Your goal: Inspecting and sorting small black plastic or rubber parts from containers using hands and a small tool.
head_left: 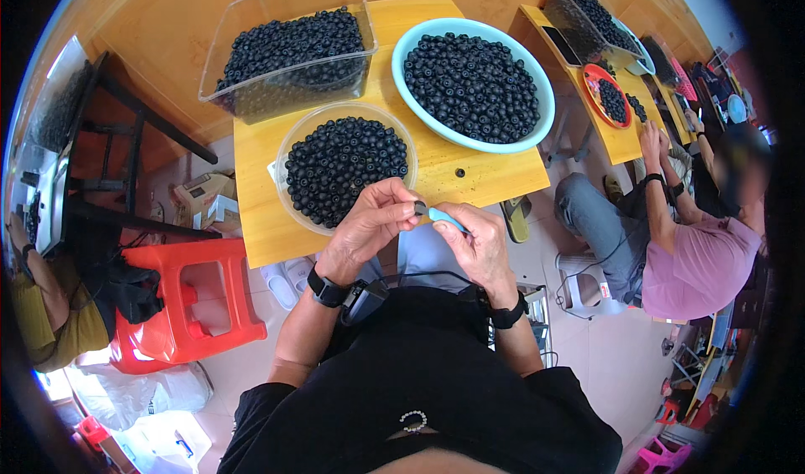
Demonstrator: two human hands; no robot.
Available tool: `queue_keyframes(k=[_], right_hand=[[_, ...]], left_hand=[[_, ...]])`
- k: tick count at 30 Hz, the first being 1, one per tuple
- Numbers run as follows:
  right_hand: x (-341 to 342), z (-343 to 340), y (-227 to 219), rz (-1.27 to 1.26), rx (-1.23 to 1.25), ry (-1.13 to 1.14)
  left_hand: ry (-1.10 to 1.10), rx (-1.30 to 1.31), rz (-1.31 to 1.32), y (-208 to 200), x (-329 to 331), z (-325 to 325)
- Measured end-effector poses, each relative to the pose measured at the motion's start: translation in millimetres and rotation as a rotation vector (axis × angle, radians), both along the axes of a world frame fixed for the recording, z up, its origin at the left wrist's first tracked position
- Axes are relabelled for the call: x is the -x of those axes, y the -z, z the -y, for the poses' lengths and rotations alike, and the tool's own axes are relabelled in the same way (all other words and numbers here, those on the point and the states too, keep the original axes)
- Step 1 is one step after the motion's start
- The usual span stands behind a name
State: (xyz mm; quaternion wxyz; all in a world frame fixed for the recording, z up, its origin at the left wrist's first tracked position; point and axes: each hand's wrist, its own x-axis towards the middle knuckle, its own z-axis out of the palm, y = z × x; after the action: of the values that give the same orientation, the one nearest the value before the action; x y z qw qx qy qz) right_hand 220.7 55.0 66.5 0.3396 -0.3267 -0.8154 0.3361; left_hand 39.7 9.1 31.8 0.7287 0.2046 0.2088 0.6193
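Over the near edge of the yellow table (495,172), my left hand (373,222) pinches a small black round part (420,208) between thumb and fingers. My right hand (478,241) grips a small tool with a light blue handle (446,219), its tip against or very near that part. Just beyond my left hand stands a round clear tub (411,134) heaped with similar black parts. A light blue basin (548,109) full of them sits behind, to the right. One loose black part (459,173) lies on the tabletop.
A clear rectangular bin (243,98) of black parts stands at the table's far left. Red plastic stools (180,298) are at my left. A person in a pink shirt (700,264) works at another table (618,143) on the right; another person's arm (46,285) shows far left.
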Motion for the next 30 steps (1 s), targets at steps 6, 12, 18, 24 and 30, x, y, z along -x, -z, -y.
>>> queue_keyframes(k=[6,12,18,24,30], right_hand=[[-25.5,-19.7,33.6,0.175,0.052,0.231],[-7.3,-5.4,0.7,-0.004,0.214,0.152],[11.1,4.8,-0.3,-0.352,0.491,-0.020],[15.4,8.6,-3.0,-0.457,0.819,-0.035],[15.6,8.8,-4.8,-0.390,0.731,-0.041]], left_hand=[[0.103,-0.074,-0.006,-13.7,1.3,4.4],[-0.007,0.007,-0.043,-6.5,-2.8,1.6],[-0.023,0.020,-0.199,-0.1,-7.0,-1.0],[0.091,0.018,-0.149,-0.7,-1.9,4.4],[0.067,0.035,-0.191,-1.0,-7.8,2.5]])
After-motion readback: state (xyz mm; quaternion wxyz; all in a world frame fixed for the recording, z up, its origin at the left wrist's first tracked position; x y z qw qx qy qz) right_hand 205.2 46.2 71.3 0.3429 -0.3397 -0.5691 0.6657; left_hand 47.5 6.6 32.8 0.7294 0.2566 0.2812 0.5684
